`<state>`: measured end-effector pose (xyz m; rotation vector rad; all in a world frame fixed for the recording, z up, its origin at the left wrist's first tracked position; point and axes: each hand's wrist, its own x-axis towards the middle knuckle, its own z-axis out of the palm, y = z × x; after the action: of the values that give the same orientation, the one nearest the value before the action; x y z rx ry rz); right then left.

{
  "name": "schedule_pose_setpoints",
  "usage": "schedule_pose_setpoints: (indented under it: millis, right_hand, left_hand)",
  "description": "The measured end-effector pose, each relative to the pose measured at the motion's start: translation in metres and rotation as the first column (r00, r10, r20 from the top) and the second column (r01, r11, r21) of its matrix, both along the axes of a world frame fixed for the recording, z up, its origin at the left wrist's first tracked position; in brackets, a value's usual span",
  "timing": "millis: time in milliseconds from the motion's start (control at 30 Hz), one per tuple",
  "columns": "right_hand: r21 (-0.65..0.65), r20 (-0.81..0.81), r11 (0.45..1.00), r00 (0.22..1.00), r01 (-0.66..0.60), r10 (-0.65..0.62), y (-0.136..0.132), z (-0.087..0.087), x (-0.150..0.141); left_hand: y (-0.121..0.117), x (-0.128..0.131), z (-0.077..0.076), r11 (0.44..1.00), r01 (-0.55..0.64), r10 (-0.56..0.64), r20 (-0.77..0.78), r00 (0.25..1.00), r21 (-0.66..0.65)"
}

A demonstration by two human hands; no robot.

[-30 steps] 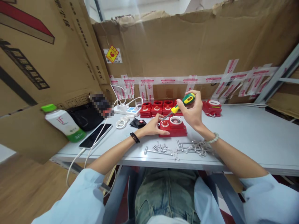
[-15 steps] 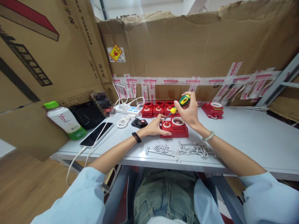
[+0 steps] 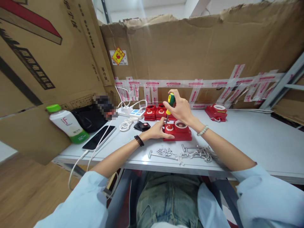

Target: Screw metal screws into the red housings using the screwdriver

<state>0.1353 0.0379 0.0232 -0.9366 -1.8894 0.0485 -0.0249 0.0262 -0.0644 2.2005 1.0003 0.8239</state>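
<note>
Green-and-yellow screwdriver (image 3: 170, 100): near-upright, its handle pinched by the curled fingers and thumb of the right hand (image 3: 181, 109); shaft down at the rear left corner of the red housing.
Left hand (image 3: 157, 129): thumb along the front face, index finger bent over the rear corner near the shaft; the two are spread around the housing's left end, gripping it.
Red housing (image 3: 182, 136): flat on the table (image 3: 251, 136), knob and white ring facing up.
Loose screws (image 3: 166, 151): piled in front of the housing.
Metal rods (image 3: 163, 155): beside the screws, some tangled with white cord (image 3: 207, 155).
Black pieces (image 3: 142, 126): left of the housing, near the coiled white cable (image 3: 124, 126).
Rear row: red units (image 3: 149, 113) beside the power strip (image 3: 133, 112).
Separate red unit (image 3: 216, 113): well apart, rear right.
Far left: phone (image 3: 99, 137), then bottle (image 3: 68, 124).
</note>
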Motion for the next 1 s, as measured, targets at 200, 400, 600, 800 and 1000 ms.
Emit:
schedule_pose_setpoints:
  millis: [200, 400, 600, 800, 1000]
  right_hand:
    - [-0.094, -0.023, 0.963, 0.968, -0.252, 0.251, 0.0014, 0.0011, -0.0005]
    - [0.073, 0.084, 0.997, 0.996, -0.001, -0.005, -0.0042, -0.0053, -0.0093]
    - [-0.063, 0.018, 0.966, 0.968, -0.249, 0.251, -0.0046, -0.0017, -0.0071]
    - [0.066, 0.125, 0.998, 0.992, 0.021, -0.029, -0.0059, -0.0037, -0.0077]
    - [-0.051, 0.039, 0.971, 0.971, -0.236, 0.238, -0.0005, -0.0004, -0.0007]
  left_hand:
    - [0.0009, -0.0001, 0.0002, 1.0, 0.003, -0.002, -0.018, 1.0, 0.023]
    - [0.0046, -0.001, -0.0028, 0.999, 0.014, -0.014, -0.004, 1.0, 0.032]
    - [0.0033, -0.0013, -0.0019, 0.999, 0.021, -0.02, -0.004, 1.0, 0.028]
    - [0.0028, -0.0007, -0.0016, 1.0, 0.024, -0.025, 0.008, 1.0, 0.017]
    - [0.0006, -0.0007, -0.0002, 1.0, -0.013, 0.013, -0.025, 1.0, 0.009]
